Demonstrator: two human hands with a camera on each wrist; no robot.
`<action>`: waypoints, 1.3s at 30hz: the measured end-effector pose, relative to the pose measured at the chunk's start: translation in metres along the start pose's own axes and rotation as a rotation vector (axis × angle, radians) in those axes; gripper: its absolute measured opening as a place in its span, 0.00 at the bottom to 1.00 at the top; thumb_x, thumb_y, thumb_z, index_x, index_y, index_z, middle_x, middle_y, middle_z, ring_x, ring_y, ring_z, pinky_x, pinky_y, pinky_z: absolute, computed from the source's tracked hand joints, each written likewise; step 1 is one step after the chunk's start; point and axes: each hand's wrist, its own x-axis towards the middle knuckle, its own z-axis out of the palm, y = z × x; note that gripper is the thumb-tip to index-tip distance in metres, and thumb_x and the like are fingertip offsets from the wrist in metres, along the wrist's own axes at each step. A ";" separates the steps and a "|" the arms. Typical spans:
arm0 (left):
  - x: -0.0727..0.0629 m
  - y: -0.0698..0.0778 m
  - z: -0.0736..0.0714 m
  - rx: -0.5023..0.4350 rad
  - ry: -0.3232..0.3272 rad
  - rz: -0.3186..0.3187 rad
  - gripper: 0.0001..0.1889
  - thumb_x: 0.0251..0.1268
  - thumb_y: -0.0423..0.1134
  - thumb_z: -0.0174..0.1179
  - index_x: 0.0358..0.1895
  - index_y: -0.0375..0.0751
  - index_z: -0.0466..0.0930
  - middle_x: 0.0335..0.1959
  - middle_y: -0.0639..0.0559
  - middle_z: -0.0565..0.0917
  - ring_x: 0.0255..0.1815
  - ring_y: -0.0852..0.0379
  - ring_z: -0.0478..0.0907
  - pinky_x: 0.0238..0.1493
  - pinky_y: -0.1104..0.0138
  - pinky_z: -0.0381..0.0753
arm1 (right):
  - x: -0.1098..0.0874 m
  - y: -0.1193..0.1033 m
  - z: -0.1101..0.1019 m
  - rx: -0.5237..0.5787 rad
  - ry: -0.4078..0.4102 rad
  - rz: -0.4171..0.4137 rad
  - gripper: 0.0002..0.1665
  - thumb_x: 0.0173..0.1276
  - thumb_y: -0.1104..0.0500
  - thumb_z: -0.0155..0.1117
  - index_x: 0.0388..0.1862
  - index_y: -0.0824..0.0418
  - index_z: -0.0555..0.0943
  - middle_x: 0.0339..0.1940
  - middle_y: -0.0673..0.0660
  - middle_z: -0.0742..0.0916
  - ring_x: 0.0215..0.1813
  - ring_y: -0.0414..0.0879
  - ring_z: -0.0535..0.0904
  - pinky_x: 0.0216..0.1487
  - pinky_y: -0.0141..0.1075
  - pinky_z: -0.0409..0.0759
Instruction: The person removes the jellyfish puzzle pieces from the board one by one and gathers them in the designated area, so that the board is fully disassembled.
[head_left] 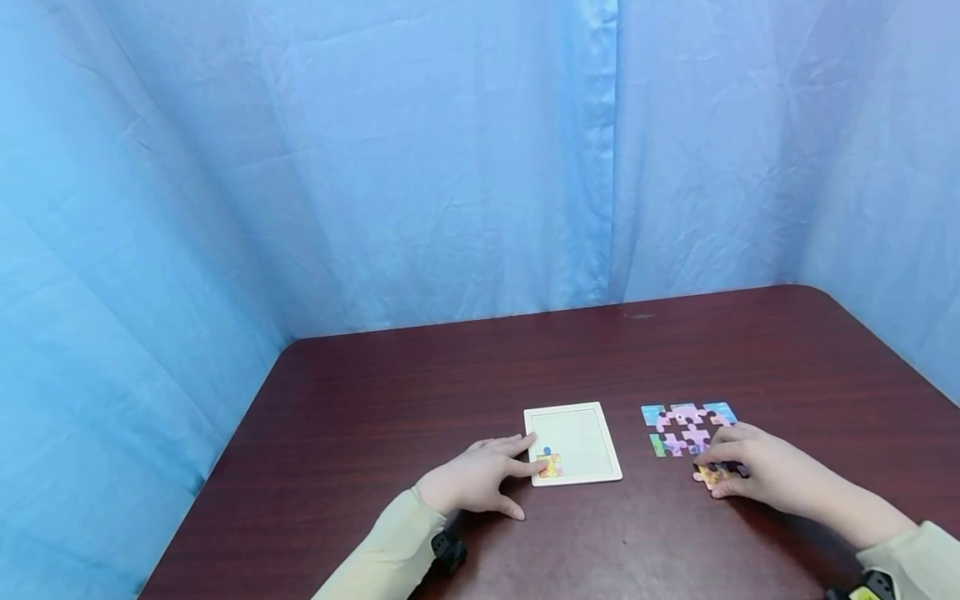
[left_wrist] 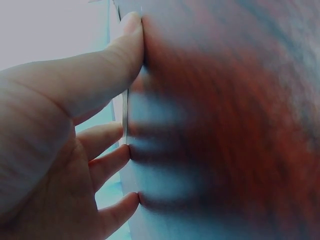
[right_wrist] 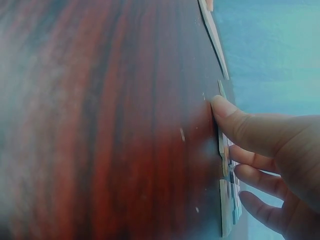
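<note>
A square, pale puzzle tray [head_left: 585, 442] lies on the table with one yellow piece [head_left: 553, 468] in its near left corner. My left hand [head_left: 483, 477] rests at the tray's left side, fingers extended, with fingertips over the rim and on that corner piece. To the right, my right hand [head_left: 765, 467] pinches a yellow-and-dark puzzle piece [head_left: 705, 477] at the near side of a group of loose pieces [head_left: 695, 438]. In the right wrist view the thumb [right_wrist: 225, 107] is against the near edge of a piece [right_wrist: 221, 140], low at the tabletop. Part of the group is hidden behind the fingers.
Several loose pieces in pink, blue and green lie flat and close together right of the tray. The dark red wooden table [head_left: 405, 392] has rounded far corners. Blue curtains [head_left: 450, 167] hang behind it and along both sides.
</note>
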 end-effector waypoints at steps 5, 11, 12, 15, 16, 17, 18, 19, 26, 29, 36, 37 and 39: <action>-0.001 0.001 -0.001 -0.001 0.002 -0.002 0.37 0.52 0.52 0.68 0.68 0.62 0.66 0.75 0.53 0.56 0.75 0.57 0.53 0.70 0.58 0.58 | 0.000 0.001 0.001 -0.008 0.024 -0.023 0.15 0.49 0.48 0.74 0.37 0.49 0.86 0.32 0.37 0.77 0.33 0.29 0.64 0.29 0.28 0.67; -0.001 0.002 -0.001 0.002 -0.006 -0.001 0.37 0.53 0.52 0.68 0.68 0.62 0.66 0.75 0.53 0.56 0.75 0.56 0.53 0.70 0.58 0.58 | 0.000 0.001 0.001 0.001 0.012 -0.012 0.14 0.50 0.48 0.73 0.37 0.49 0.85 0.33 0.37 0.77 0.33 0.29 0.64 0.29 0.28 0.67; -0.001 0.002 -0.001 0.001 -0.007 -0.001 0.37 0.53 0.52 0.68 0.68 0.61 0.66 0.75 0.53 0.56 0.75 0.56 0.53 0.70 0.58 0.58 | 0.000 0.000 0.001 0.004 0.006 -0.006 0.14 0.51 0.48 0.73 0.37 0.49 0.85 0.33 0.37 0.77 0.33 0.29 0.64 0.29 0.28 0.67; -0.001 0.002 -0.001 -0.001 -0.006 -0.002 0.37 0.53 0.52 0.68 0.68 0.62 0.66 0.75 0.53 0.56 0.75 0.56 0.53 0.70 0.58 0.58 | 0.000 0.000 0.001 0.005 0.024 -0.009 0.13 0.51 0.48 0.73 0.36 0.48 0.85 0.32 0.36 0.78 0.33 0.28 0.65 0.29 0.29 0.68; -0.001 0.002 -0.001 -0.001 -0.005 -0.002 0.37 0.52 0.52 0.68 0.68 0.62 0.66 0.75 0.53 0.56 0.75 0.56 0.53 0.70 0.58 0.58 | 0.001 0.000 0.001 0.001 0.045 -0.020 0.13 0.51 0.48 0.73 0.36 0.48 0.85 0.32 0.36 0.78 0.33 0.28 0.66 0.29 0.29 0.68; -0.001 0.002 -0.001 -0.001 -0.004 -0.001 0.37 0.52 0.52 0.68 0.68 0.62 0.66 0.75 0.53 0.56 0.75 0.56 0.53 0.70 0.58 0.58 | 0.001 0.000 0.001 -0.004 0.069 -0.032 0.13 0.51 0.48 0.74 0.35 0.47 0.85 0.31 0.35 0.78 0.33 0.28 0.66 0.29 0.29 0.68; -0.001 0.002 -0.002 -0.002 -0.002 -0.001 0.37 0.52 0.52 0.68 0.68 0.62 0.66 0.75 0.53 0.56 0.75 0.56 0.53 0.70 0.58 0.58 | 0.001 0.000 0.002 -0.009 0.097 -0.048 0.12 0.50 0.49 0.74 0.34 0.47 0.85 0.31 0.35 0.78 0.32 0.29 0.67 0.29 0.29 0.69; -0.001 0.002 -0.002 -0.003 -0.002 0.000 0.37 0.52 0.52 0.68 0.68 0.61 0.66 0.75 0.53 0.56 0.75 0.56 0.53 0.70 0.58 0.58 | 0.001 0.000 0.002 -0.011 0.122 -0.062 0.12 0.49 0.49 0.75 0.34 0.47 0.84 0.31 0.35 0.78 0.32 0.29 0.67 0.29 0.29 0.69; -0.001 0.002 -0.001 -0.006 -0.010 -0.003 0.37 0.52 0.52 0.68 0.68 0.62 0.66 0.75 0.53 0.56 0.75 0.56 0.53 0.70 0.59 0.57 | 0.006 -0.006 0.002 0.021 0.200 -0.117 0.12 0.49 0.55 0.76 0.32 0.43 0.83 0.30 0.34 0.77 0.32 0.29 0.66 0.30 0.23 0.64; -0.001 0.002 -0.001 -0.014 -0.012 -0.004 0.36 0.53 0.52 0.68 0.68 0.62 0.66 0.75 0.53 0.56 0.75 0.56 0.53 0.70 0.58 0.58 | 0.009 -0.010 0.002 0.029 0.190 -0.111 0.13 0.49 0.57 0.75 0.33 0.43 0.83 0.31 0.35 0.78 0.33 0.30 0.68 0.31 0.24 0.66; 0.002 0.000 -0.002 -0.045 -0.005 -0.003 0.33 0.55 0.52 0.66 0.67 0.61 0.68 0.74 0.53 0.59 0.74 0.55 0.56 0.68 0.56 0.61 | 0.020 -0.018 0.005 0.007 0.199 -0.115 0.14 0.49 0.57 0.75 0.34 0.45 0.83 0.33 0.37 0.81 0.36 0.33 0.72 0.36 0.33 0.72; 0.003 0.000 -0.002 -0.045 -0.006 -0.002 0.32 0.56 0.52 0.66 0.67 0.61 0.68 0.74 0.53 0.59 0.74 0.55 0.56 0.68 0.55 0.62 | 0.023 -0.019 0.005 0.011 0.200 -0.120 0.13 0.49 0.57 0.75 0.34 0.45 0.83 0.33 0.37 0.81 0.36 0.34 0.72 0.36 0.35 0.72; 0.003 -0.001 -0.003 -0.049 -0.008 0.000 0.32 0.57 0.52 0.65 0.67 0.61 0.69 0.74 0.53 0.59 0.74 0.55 0.56 0.68 0.55 0.62 | 0.027 -0.023 0.006 0.022 0.201 -0.132 0.13 0.50 0.57 0.75 0.35 0.45 0.83 0.33 0.37 0.81 0.36 0.34 0.73 0.37 0.35 0.73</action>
